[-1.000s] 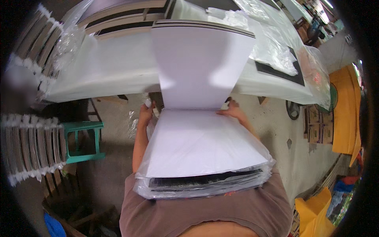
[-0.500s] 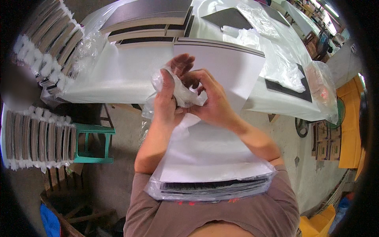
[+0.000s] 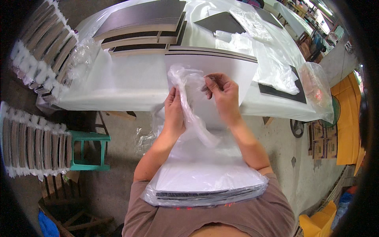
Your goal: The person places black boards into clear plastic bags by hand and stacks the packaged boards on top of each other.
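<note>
A stack of white-topped boards (image 3: 209, 173) in a clear plastic bag leans against my torso, its dark layered edges toward me. My left hand (image 3: 173, 107) grips the gathered open end of the clear plastic bag (image 3: 184, 93), which bunches upright above the stack. To its right, my right hand (image 3: 225, 93) pinches the bag's loose edge between thumb and fingertips. Just beyond my hands, a white board (image 3: 209, 65) with a dark striped far edge lies on the covered table (image 3: 126, 83) and reaches over its near edge.
Dark-topped thick boards (image 3: 138, 19) are piled at the table's far left. Flat clear bags (image 3: 272, 67) lie on dark sheets at the right. Wrapped bundles (image 3: 35, 144) rest on a green stool (image 3: 90, 148) at the left. Brown cartons (image 3: 323, 140) stand at the far right.
My hands have moved apart, the right one going rightward. The bunched plastic between them has opened out into a taller, looser fold. The view has shifted slightly.
</note>
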